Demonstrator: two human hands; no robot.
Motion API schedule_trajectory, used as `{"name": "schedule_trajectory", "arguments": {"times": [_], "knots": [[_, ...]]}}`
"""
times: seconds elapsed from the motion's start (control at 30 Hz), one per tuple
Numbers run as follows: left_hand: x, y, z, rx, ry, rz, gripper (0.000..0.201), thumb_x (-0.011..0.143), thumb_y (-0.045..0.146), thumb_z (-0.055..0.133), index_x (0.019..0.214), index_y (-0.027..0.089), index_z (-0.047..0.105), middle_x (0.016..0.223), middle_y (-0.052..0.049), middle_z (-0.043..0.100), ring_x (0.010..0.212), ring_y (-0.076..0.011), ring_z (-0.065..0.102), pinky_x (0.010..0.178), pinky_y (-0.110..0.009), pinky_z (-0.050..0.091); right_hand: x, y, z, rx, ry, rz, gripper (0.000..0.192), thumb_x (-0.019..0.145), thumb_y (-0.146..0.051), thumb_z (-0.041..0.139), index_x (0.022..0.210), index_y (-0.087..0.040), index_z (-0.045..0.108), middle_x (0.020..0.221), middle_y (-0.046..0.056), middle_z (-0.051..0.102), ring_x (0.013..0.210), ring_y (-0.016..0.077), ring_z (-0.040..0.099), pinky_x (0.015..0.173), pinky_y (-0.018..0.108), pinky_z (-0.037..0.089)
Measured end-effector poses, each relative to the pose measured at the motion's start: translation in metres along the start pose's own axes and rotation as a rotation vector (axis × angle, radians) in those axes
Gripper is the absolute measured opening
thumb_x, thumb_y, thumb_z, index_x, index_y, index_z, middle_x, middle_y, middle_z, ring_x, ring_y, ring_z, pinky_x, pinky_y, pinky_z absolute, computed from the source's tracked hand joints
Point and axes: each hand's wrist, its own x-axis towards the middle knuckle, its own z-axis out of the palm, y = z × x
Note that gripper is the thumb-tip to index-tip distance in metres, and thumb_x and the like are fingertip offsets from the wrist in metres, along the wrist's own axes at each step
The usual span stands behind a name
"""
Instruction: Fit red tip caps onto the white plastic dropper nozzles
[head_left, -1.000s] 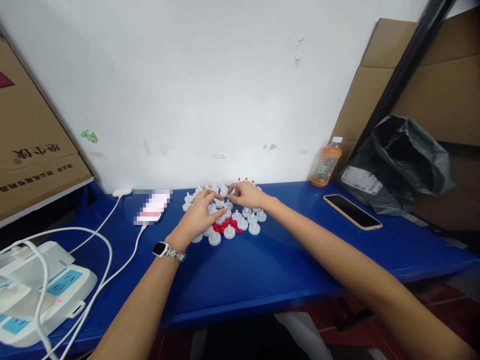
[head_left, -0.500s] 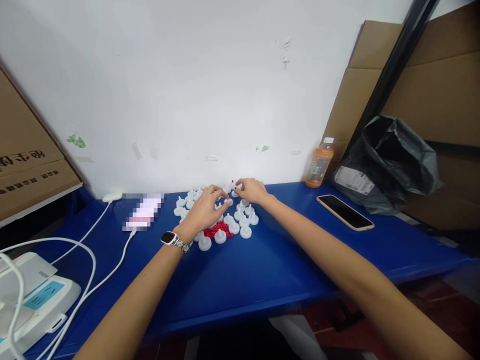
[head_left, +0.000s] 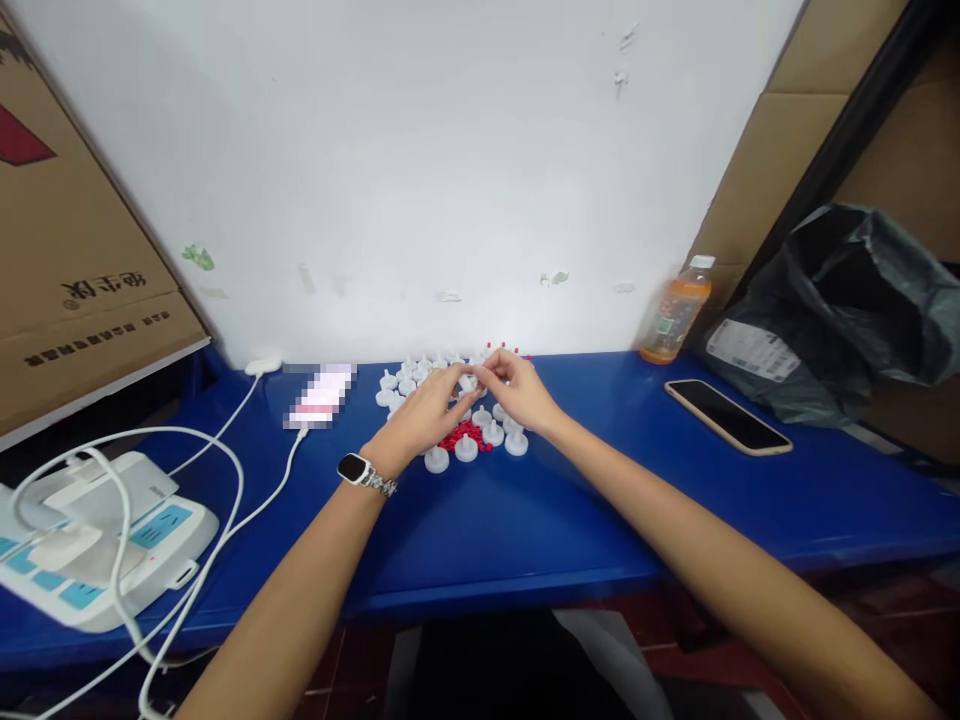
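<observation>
My left hand (head_left: 431,410), with a watch on its wrist, pinches a white nozzle cap (head_left: 467,383), a round disc with a thin spout. My right hand (head_left: 523,392) meets it at the fingertips, closed over the top of that cap; what its fingers hold is hidden. Around and beneath both hands many more white nozzle caps (head_left: 437,459) stand spout up. A heap of small red tips (head_left: 463,437) lies among them, partly behind my left hand. Along the wall behind my right hand, several caps carry red tips (head_left: 503,346).
A blue table (head_left: 480,540) runs along a white wall. On the left are a lit phone (head_left: 322,397) on a cable and a power strip (head_left: 161,560) with looped white cords. To the right are a dark-screened phone (head_left: 727,417), an orange drink bottle (head_left: 676,310) and a grey plastic bag (head_left: 825,320).
My right hand has left the red-tipped caps at the back and come to my left hand; their fingertips now meet at the white nozzle cap. The whole view has shifted a little left.
</observation>
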Motion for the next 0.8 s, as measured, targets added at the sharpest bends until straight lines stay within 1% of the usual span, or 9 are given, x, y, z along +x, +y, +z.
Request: {"name": "schedule_trajectory", "arguments": {"times": [0.07,0.13,0.23,0.33,0.4,0.5,0.63,0.7,0.8], "knots": [[-0.001,0.002,-0.001,-0.026,-0.023,-0.008,0.039,0.1,0.046,0.04,0.128,0.022,0.052,0.103,-0.008,0.062,0.092,-0.0235,0.06,0.082,-0.04,0.049,-0.006,-0.005,0.003,-0.094,-0.027,-0.015,0.028,0.092,-0.047,0.05,0.082,-0.021,0.048,0.069,-0.002,0.057,0.066,0.0136,0.054,0.066,0.026,0.042],[-0.002,0.004,-0.003,-0.047,-0.005,0.025,0.038,0.101,0.044,0.04,0.129,0.023,0.051,0.11,-0.009,0.062,0.097,-0.0234,0.059,0.085,-0.04,0.049,-0.008,-0.008,0.004,-0.171,-0.056,-0.029,0.031,0.095,-0.048,0.045,0.079,-0.022,0.047,0.067,-0.003,0.051,0.065,0.0133,0.049,0.065,0.026,0.04],[-0.002,0.009,-0.008,-0.013,0.03,0.126,0.037,0.101,0.041,0.041,0.133,0.024,0.049,0.121,-0.009,0.06,0.107,-0.024,0.056,0.093,-0.041,0.047,-0.005,-0.008,0.007,-0.104,-0.058,-0.008,0.038,0.096,-0.051,0.038,0.072,-0.022,0.043,0.064,-0.003,0.043,0.061,0.0129,0.043,0.06,0.026,0.036],[-0.002,0.01,-0.018,0.061,0.076,0.176,0.035,0.101,0.038,0.041,0.131,0.022,0.051,0.12,-0.01,0.06,0.109,-0.0245,0.054,0.096,-0.042,0.045,-0.001,-0.008,0.007,0.063,-0.028,0.194,0.041,0.094,-0.053,0.037,0.067,-0.023,0.038,0.056,-0.004,0.035,0.051,0.0118,0.032,0.05,0.026,0.028],[-0.003,0.006,-0.027,0.057,0.152,0.124,0.034,0.101,0.038,0.041,0.129,0.022,0.052,0.117,-0.009,0.061,0.106,-0.0234,0.055,0.093,-0.04,0.046,0.0,-0.01,0.003,0.098,0.01,0.3,0.042,0.093,-0.053,0.038,0.063,-0.024,0.033,0.053,-0.005,0.03,0.048,0.0111,0.027,0.047,0.026,0.024],[-0.007,-0.006,-0.037,0.001,0.237,-0.057,0.037,0.098,0.044,0.046,0.127,0.023,0.055,0.1,-0.006,0.063,0.089,-0.0203,0.059,0.08,-0.035,0.049,-0.004,-0.015,-0.004,-0.102,0.008,0.208,0.044,0.092,-0.05,0.043,0.058,-0.022,0.04,0.052,-0.003,0.039,0.05,0.0114,0.034,0.05,0.026,0.027],[-0.01,-0.015,-0.036,-0.06,0.057,-0.125,0.039,0.093,0.047,0.052,0.125,0.024,0.059,0.09,-0.003,0.065,0.081,-0.0194,0.062,0.074,-0.034,0.049,-0.011,-0.024,-0.003,-0.441,-0.18,0.071,0.03,0.086,-0.044,0.057,0.07,-0.02,0.065,0.067,-0.001,0.062,0.063,0.0132,0.051,0.059,0.026,0.033],[-0.01,-0.014,-0.033,-0.079,-0.006,-0.127,0.04,0.093,0.046,0.052,0.125,0.023,0.059,0.091,-0.004,0.066,0.083,-0.0202,0.063,0.074,-0.034,0.048,-0.011,-0.025,-0.001,-0.414,-0.209,0.064,0.029,0.089,-0.043,0.055,0.078,-0.02,0.069,0.073,0.0,0.066,0.067,0.0141,0.055,0.062,0.026,0.036],[-0.008,-0.011,-0.025,-0.086,-0.032,-0.115,0.041,0.091,0.046,0.054,0.125,0.022,0.059,0.095,-0.005,0.068,0.085,-0.0209,0.064,0.076,-0.034,0.049,-0.009,-0.024,-0.002,-0.203,-0.149,0.059,0.031,0.092,-0.042,0.05,0.087,-0.018,0.068,0.073,0.001,0.066,0.07,0.0151,0.059,0.065,0.027,0.042]]}}
